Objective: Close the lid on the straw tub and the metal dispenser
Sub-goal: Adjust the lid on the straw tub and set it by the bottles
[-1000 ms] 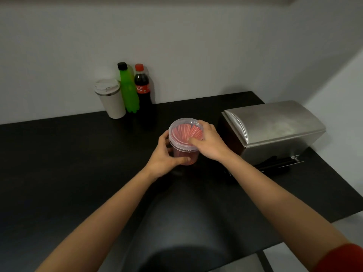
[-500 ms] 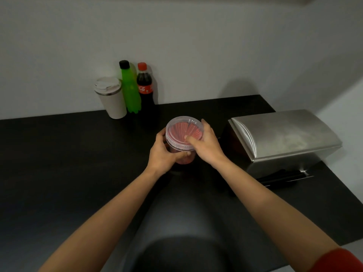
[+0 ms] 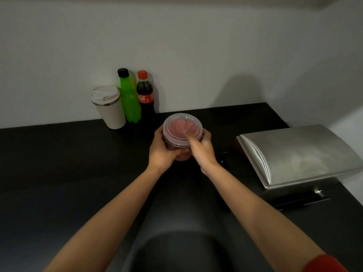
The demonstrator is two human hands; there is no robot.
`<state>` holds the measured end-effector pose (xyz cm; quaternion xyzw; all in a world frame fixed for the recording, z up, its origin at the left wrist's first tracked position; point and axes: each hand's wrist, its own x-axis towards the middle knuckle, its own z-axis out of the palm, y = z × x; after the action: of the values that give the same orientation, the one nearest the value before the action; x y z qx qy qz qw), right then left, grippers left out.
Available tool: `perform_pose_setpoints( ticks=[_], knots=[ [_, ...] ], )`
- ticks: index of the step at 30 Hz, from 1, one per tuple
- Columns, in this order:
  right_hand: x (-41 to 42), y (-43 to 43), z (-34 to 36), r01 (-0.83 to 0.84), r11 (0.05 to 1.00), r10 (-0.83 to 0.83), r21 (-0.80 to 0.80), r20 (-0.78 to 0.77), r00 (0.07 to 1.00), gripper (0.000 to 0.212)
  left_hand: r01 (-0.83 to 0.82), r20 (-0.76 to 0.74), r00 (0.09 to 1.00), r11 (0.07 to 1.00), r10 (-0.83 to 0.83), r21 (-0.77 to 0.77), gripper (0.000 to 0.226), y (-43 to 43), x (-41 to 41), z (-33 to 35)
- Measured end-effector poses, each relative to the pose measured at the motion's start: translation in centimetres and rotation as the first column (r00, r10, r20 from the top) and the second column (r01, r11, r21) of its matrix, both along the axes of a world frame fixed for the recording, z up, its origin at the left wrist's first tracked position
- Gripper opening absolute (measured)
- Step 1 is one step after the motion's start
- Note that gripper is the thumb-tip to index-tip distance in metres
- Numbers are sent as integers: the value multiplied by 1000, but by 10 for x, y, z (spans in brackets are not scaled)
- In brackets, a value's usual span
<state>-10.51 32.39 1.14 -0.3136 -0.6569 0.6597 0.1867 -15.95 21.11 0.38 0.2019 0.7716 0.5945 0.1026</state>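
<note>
A clear round straw tub [image 3: 181, 152] full of red straws stands on the black counter [image 3: 59, 163], with its clear lid [image 3: 181, 128] on top. My left hand [image 3: 162, 152] wraps the tub's left side. My right hand [image 3: 202, 148] grips the right side, thumb lying on the lid. The metal dispenser [image 3: 298, 156] sits at the right with its curved lid down; a dark slot and a small metal handle [image 3: 319, 193] show at its front.
A white travel cup [image 3: 110, 108], a green bottle [image 3: 129, 99] and a cola bottle [image 3: 145, 95] stand at the back against the wall. The counter ends just past the dispenser on the right. A dark rounded shape [image 3: 176, 242] fills the near middle.
The view has shifted, so the tub and dispenser sit further right and lower in frame. Both hands stay on the tub; my right thumb now lies further over the lid.
</note>
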Motion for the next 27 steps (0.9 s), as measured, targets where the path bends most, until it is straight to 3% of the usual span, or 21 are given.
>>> perform_pose_setpoints(
  ticks=[5, 9, 17, 27],
  knots=[
    [-19, 3, -6, 35, 997, -40, -70, -73, 997, 46, -23, 46, 999, 1000, 22, 13, 97, 15, -24, -1],
    [-39, 9, -7, 67, 979, -89, -194, -103, 991, 37, -25, 31, 999, 1000, 26, -15, 89, 24, -44, -8],
    [-73, 29, -10, 58, 969, -98, -239, -161, 982, 48, -18, 67, 998, 999, 20, -31, 82, 43, -83, -11],
    [-107, 49, -10, 105, 956, -147, -275, -137, 980, 39, -24, 54, 998, 999, 26, -36, 78, 65, -114, -15]
  ],
)
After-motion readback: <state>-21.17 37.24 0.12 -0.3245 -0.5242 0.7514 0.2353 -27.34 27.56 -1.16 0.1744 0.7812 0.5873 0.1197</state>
